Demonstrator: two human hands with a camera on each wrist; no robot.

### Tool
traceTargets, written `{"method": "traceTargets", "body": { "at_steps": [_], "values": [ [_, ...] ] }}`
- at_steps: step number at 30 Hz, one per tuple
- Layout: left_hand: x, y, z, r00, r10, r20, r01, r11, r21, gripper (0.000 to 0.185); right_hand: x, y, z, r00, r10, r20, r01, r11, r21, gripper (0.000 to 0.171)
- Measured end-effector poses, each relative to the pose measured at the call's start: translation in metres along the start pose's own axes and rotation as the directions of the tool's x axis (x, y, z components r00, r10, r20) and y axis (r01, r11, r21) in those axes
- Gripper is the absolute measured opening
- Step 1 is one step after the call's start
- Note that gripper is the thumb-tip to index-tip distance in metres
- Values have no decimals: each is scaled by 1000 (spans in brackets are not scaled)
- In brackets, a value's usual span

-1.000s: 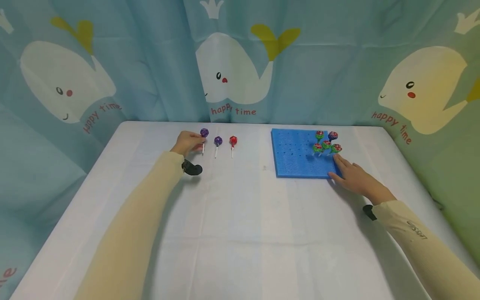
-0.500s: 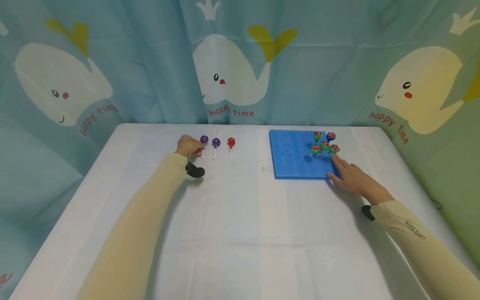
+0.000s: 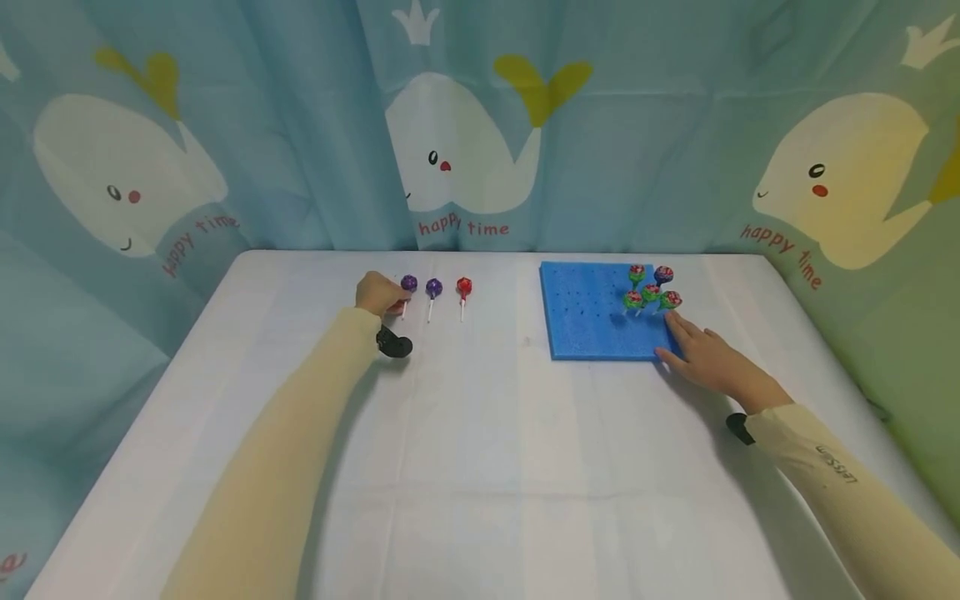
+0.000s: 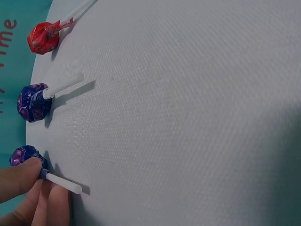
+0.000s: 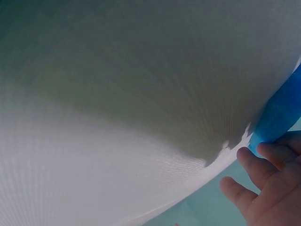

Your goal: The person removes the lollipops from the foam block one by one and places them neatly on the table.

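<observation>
The left hand (image 3: 378,294) is pinching a purple-wrapped lollipop (image 3: 408,284) between thumb and fingers just below its head, the white stick pointing toward the person. To its right, a second purple lollipop (image 3: 434,288) and a red lollipop (image 3: 465,287) are lying on the white tablecloth (image 3: 480,433). The right hand (image 3: 708,357) is resting against the near right corner of a perforated blue foam board (image 3: 592,337), its fingers extended and its thumb spread apart. Five upright lollipops (image 3: 651,292), four green-and-red and one blue-and-red, are standing in the board's right half. The whale-print curtain (image 3: 322,167) behind is repeatedly displaying "happy time" in red; the right sleeve (image 3: 862,500) is bearing dark lettering beginning "Lets".
</observation>
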State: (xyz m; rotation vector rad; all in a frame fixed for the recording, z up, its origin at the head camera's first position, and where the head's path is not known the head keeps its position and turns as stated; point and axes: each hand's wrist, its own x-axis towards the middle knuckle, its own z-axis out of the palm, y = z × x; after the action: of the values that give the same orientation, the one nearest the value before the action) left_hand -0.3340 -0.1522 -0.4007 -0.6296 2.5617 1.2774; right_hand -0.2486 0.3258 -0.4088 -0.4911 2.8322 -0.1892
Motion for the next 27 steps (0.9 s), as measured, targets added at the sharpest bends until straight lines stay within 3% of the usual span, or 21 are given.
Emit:
{"method": "traceTargets", "body": {
  "at_steps": [12, 19, 27],
  "values": [
    [-4, -6, 4, 995, 86, -47, -88, 995, -40, 26, -1, 0, 1, 1000, -3, -6, 3, 1000, 6, 77],
    [-3, -6, 7, 995, 88, -36, -89, 996, -26, 26, 0, 1, 2, 1000, 19, 7, -19, 1000, 2, 78],
    [-5, -7, 7, 993, 92, -72, -93, 996, -7, 22, 1, 0, 1, 1000, 16, 2, -16, 1000, 15, 77]
  ]
}}
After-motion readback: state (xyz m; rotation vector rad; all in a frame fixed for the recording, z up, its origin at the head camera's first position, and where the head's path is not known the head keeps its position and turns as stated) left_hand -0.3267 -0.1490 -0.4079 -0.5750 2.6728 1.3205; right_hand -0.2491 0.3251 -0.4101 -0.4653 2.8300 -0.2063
